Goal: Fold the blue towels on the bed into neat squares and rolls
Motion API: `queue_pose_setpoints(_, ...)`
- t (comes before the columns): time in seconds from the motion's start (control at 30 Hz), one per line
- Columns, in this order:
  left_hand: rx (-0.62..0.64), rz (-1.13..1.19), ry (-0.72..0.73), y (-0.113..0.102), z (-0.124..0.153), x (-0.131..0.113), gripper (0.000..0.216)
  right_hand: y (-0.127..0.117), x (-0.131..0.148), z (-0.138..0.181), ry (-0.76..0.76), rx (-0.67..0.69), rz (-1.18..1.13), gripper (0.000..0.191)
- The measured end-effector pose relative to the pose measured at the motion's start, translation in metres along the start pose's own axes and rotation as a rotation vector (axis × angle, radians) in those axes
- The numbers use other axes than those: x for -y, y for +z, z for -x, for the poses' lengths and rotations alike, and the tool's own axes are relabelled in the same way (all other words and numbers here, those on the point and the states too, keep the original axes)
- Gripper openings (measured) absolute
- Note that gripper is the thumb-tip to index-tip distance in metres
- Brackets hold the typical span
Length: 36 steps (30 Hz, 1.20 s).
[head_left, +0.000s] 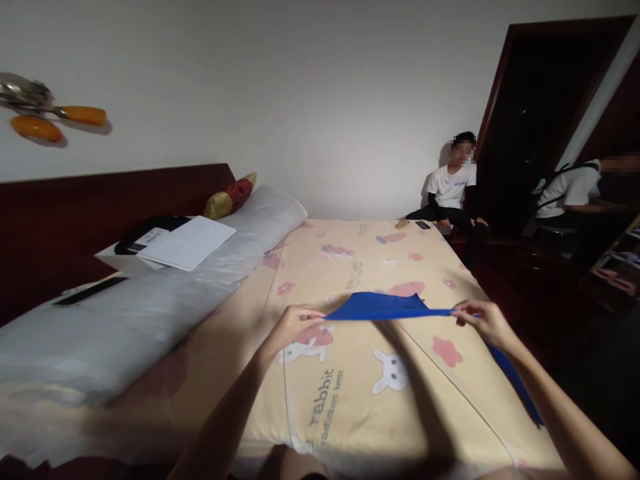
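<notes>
Above the bed, a blue cloth (377, 309) is stretched between my two hands, its near edge pulled almost straight. Fingers and thumb of my left hand (295, 328) pinch its left end. The right end is pinched in my right hand (483, 321). A further blue length (515, 381) hangs beyond my right forearm, partly hidden by it; whether it belongs to the same piece is hard to see. Beneath lies a cream bedsheet (345, 373) printed with rabbits, flowers and lettering, and a dark shadow falls across it.
A plastic-covered roll (190, 313) runs along the dark headboard (100, 207), with a white board (193, 241) and a red-gold cushion (233, 198) on it. A phone (423, 225) lies at the bed's far edge. One person (453, 187) sits there; another (570, 193) is at right.
</notes>
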<state>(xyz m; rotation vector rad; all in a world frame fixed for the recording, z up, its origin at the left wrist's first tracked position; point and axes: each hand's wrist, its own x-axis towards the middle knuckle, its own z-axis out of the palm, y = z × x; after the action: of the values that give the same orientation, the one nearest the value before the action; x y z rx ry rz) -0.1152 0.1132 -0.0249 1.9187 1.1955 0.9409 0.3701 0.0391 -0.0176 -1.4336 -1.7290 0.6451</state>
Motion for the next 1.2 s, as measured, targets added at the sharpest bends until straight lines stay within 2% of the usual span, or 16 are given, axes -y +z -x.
queue_pose_setpoints(0.07,0.145,-0.126,-0.062,0.028,0.022,0.035,0.035,0.031,-0.034,0.021,0.039,0.123,0.14,0.048)
queue_pose_setpoints(0.17,0.25,-0.228,-0.109,0.077,0.058,0.078,0.03,0.083,-0.083,0.06,0.086,0.251,0.347,0.033)
queue_pose_setpoints(0.27,0.339,-0.308,-0.133,0.115,0.088,0.103,0.024,0.123,-0.114,0.096,0.083,0.349,0.468,0.018)
queue_pose_setpoints(0.33,0.392,-0.361,-0.141,0.128,0.101,0.114,0.021,0.138,-0.124,0.113,0.055,0.411,0.54,0.018)
queue_pose_setpoints(0.47,0.451,-0.456,-0.125,0.134,0.111,0.128,0.016,0.148,-0.132,0.128,-0.005,0.484,0.651,0.026)
queue_pose_setpoints(0.7,0.464,-0.536,-0.065,0.141,0.117,0.14,0.019,0.147,-0.131,0.133,-0.093,0.521,0.768,0.034)
queue_pose_setpoints(1.1,0.49,-0.643,0.042,0.141,0.128,0.132,0.025,0.156,-0.132,0.148,-0.276,0.511,0.793,0.03)
queue_pose_setpoints(1.2,0.499,-0.672,0.066,0.142,0.133,0.126,0.018,0.159,-0.131,0.15,-0.301,0.427,0.764,0.029)
